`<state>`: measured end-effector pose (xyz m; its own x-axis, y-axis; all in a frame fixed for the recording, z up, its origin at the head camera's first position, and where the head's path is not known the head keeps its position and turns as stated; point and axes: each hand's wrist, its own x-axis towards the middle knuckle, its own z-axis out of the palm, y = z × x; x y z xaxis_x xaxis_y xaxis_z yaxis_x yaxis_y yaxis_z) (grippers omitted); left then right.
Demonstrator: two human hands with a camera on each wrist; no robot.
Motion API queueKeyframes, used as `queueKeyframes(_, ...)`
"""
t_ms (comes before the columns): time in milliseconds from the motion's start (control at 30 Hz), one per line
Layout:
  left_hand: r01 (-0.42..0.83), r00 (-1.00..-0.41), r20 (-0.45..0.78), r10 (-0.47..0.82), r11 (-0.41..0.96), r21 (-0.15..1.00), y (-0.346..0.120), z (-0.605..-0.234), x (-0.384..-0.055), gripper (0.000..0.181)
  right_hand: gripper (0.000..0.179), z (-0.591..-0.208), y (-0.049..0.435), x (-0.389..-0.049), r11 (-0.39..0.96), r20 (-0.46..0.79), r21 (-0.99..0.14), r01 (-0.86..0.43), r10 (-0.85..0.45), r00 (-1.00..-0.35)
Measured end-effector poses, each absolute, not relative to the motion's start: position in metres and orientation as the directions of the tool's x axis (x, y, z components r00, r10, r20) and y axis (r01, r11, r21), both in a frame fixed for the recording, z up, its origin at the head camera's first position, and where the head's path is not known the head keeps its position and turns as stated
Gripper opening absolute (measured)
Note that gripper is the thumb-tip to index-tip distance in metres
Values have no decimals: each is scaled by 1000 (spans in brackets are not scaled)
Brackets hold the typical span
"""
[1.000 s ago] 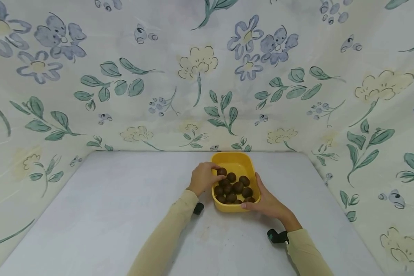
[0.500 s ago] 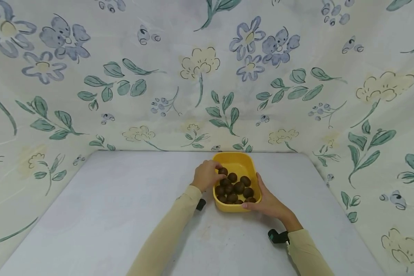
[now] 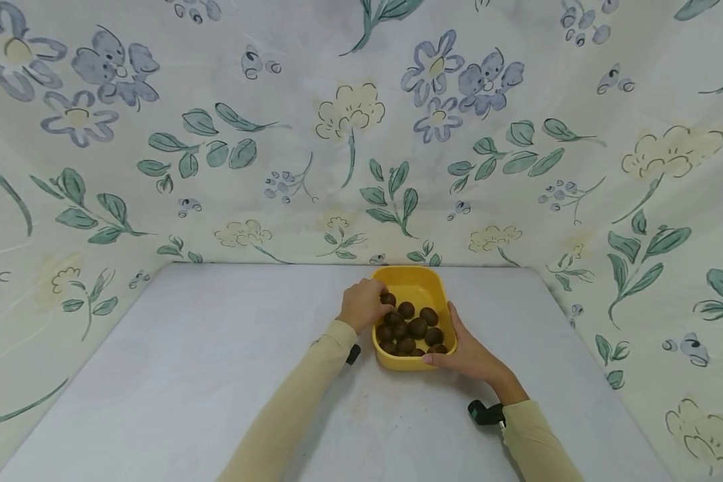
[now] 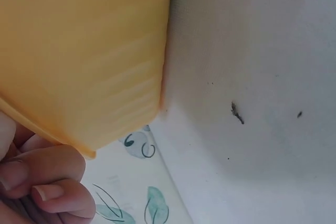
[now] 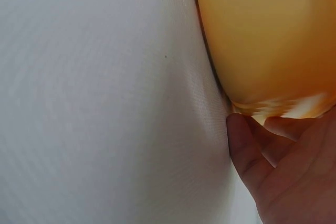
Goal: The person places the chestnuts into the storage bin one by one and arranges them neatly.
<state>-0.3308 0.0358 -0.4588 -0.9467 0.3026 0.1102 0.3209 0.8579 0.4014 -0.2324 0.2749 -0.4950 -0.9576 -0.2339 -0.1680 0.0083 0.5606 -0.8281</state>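
Dark brown, round, nut-like balls (image 3: 418, 328) lie in the near part of a yellow plastic container (image 3: 420, 284). My left hand (image 3: 363, 306) reaches over its left rim, thumb and forefinger pinching one brown ball (image 3: 388, 300) that still sits among the others. In the left wrist view the other fingers (image 4: 63, 198) curl outside the rim, and the ball is hidden behind the wall. My right hand (image 3: 470, 351) holds the container at its near right corner, thumb on the near rim and fingers along the right side.
The container stands on a white table (image 3: 229, 361) near its back edge. A floral cloth (image 3: 301, 167) hangs behind and at both sides. Black wrist devices (image 3: 485, 413) sit under the cuffs. Small dark specks (image 4: 237, 113) lie on the table.
My left hand has shifted slightly to the right over the rim, around the same ball. The right hand keeps its hold on the container. The head view has turned a little.
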Motion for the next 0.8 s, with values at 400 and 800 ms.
queueKeyframes(400,331,-943,96,317,884,330,39,-457,-332,20,135,-495,275,-233,551,-167,-835,7,-240,-956)
queueKeyframes(800,322,-944,35,329,891,319,42,-454,-332,19,135,-495,276,-234,543,-162,-840,4,-243,-957)
